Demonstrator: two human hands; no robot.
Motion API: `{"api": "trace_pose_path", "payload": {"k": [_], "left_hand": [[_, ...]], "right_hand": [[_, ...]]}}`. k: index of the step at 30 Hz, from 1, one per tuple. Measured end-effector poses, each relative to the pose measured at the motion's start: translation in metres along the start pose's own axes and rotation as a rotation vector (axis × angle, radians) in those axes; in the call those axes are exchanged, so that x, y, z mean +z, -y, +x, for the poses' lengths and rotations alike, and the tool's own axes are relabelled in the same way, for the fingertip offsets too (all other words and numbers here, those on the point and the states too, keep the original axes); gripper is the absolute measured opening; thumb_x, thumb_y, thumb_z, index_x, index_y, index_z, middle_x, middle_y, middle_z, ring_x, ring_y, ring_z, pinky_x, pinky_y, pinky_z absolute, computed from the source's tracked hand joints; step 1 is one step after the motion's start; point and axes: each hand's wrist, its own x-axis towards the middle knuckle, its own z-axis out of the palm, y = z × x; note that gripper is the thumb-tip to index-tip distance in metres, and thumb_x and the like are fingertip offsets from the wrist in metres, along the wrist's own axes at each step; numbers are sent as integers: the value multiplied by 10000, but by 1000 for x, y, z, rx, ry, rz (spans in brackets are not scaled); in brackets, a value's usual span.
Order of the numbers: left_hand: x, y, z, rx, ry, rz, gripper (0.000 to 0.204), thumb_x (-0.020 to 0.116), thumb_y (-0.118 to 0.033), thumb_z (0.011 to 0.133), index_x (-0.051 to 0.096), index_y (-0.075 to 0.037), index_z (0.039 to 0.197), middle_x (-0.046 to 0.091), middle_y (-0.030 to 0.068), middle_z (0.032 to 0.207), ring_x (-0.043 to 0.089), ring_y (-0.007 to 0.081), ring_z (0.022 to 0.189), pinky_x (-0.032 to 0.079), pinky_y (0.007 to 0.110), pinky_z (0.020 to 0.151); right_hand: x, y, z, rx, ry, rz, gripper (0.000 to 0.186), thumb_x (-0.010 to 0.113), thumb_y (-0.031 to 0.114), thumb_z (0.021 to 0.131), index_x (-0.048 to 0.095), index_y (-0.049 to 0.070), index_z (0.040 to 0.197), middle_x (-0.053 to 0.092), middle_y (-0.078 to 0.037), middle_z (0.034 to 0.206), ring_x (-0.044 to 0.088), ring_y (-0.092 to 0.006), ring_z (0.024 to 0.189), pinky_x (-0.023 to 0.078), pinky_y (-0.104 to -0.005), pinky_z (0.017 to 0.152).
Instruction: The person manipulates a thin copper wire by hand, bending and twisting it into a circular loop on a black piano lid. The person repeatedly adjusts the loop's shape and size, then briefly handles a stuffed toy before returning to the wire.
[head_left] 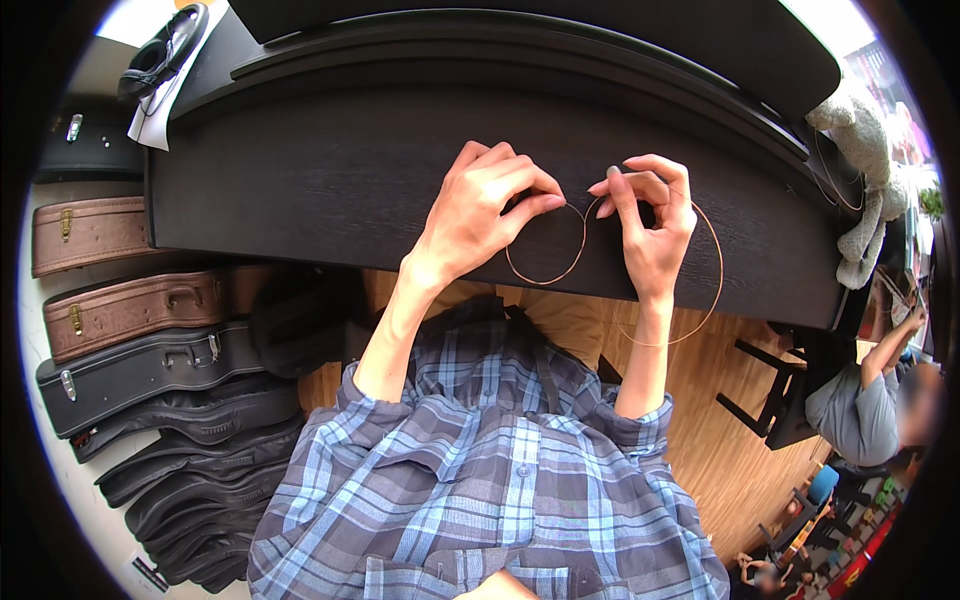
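My left hand [493,203] is over a black wooden instrument top [350,170], its thumb and index finger pinched on a thin bronze-coloured wire [584,240]. A loop of the wire hangs below those fingertips. To its right, my right hand [647,222] has thumb and fingers curled onto the same wire, palm turned partly toward me. A larger loop hangs around that hand and crosses in front of my forearm. The exact grip point at the right fingertips is too small to make out.
Headphones [150,60] rest on paper at top left. Stacked instrument cases [140,370] line the left side. A grey plush toy [857,150] sits at the right end. Beyond are black chair legs [765,395], another person in grey [850,415], and wooden floor [720,460].
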Motion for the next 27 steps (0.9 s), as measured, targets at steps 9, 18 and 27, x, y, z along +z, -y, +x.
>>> {"api": "trace_pose_path", "payload": {"k": [9,18,27], "left_hand": [[2,0,0,-34,-45,-2,80,792,-175,903,755,-105,901,676,9,768,603,201,736,467,353,853],[-1,-3,-1,-39,-31,-37,135,816,-214,887,744,-103,864,688,-6,726,628,170,741,457,344,863],[0,-3,-2,-5,-63,-21,143,830,-225,872,745,-110,882,707,-16,740,644,155,736,448,325,871]], "right_hand": [[-1,-5,3,-46,-140,170,257,470,150,1134,482,28,1360,730,-120,879,707,-153,715,536,-254,644],[-2,0,-3,99,-69,219,369,580,86,1081,426,8,1408,728,-150,807,711,-181,609,572,-264,577],[0,5,-3,75,-2,-16,205,694,48,1009,785,31,1191,745,-88,761,712,-111,583,511,-210,512]]}}
